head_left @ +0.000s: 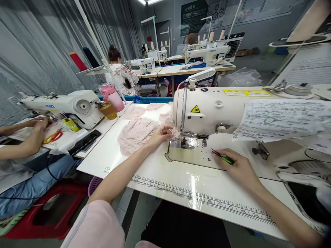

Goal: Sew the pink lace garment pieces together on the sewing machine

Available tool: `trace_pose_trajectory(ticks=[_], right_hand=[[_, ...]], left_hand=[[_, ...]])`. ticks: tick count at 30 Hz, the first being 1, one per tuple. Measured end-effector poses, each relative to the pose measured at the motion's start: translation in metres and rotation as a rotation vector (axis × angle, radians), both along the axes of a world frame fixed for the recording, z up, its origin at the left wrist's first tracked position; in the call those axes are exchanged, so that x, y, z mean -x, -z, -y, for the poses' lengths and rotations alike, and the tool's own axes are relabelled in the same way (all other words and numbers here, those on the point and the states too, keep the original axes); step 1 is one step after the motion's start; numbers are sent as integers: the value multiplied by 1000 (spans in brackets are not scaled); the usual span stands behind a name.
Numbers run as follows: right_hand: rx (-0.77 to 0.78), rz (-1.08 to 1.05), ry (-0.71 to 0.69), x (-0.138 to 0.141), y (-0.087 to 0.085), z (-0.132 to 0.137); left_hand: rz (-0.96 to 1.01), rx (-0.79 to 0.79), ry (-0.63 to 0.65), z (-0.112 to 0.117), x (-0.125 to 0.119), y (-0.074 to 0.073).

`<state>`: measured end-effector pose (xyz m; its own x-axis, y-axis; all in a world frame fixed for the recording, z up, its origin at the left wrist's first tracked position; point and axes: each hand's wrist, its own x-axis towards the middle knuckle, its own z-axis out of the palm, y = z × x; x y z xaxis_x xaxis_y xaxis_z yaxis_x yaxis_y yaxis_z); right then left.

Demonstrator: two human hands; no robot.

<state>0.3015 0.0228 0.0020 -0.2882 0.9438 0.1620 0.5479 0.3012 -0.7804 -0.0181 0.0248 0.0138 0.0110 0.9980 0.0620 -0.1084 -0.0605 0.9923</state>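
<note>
- Your left hand (pixel 162 133) curls at the pink fabric (pixel 138 135) beside the machine head (pixel 178 110); grip unclear.
- Your right hand (pixel 236 164) grips a pointed tool (pixel 227 158).
- Bare tabletop (pixel 156 168) reaches your near edge.

Directly in front of the cream-white metal sewing machine (pixel 214 106), the glossy white tabletop (pixel 219 186) leaves a flat, open lane between the two forearms. Left of the machine's head, the left hand (pixel 161 134) and crumpled pale-pink lace fabric (pixel 138 134) obstruct entry. Before its arm, the right hand (pixel 236 163) with slim black-and-green tweezers (pixel 227 159) blocks passage; a handwritten white paper sheet (pixel 281 119) overhangs its right side.
</note>
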Motion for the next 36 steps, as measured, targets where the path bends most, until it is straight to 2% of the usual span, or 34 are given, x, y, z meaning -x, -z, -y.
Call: trace_pose_trajectory(ticks=[5, 14, 20, 31, 36], right_hand=[[2, -3, -11, -2, 4, -1], [-32, 88, -12, 2, -5, 4], [-72, 113, -21, 2, -4, 4], [-45, 88, -10, 2, -4, 2], [-56, 90, -4, 2, 0, 0]], left_hand=[[-12, -20, -3, 0, -2, 2], [-36, -50, -2, -2, -2, 6], [-24, -53, -18, -5, 0, 11], [60, -20, -4, -4, -3, 6], [143, 22, -35, -8, -1, 3]])
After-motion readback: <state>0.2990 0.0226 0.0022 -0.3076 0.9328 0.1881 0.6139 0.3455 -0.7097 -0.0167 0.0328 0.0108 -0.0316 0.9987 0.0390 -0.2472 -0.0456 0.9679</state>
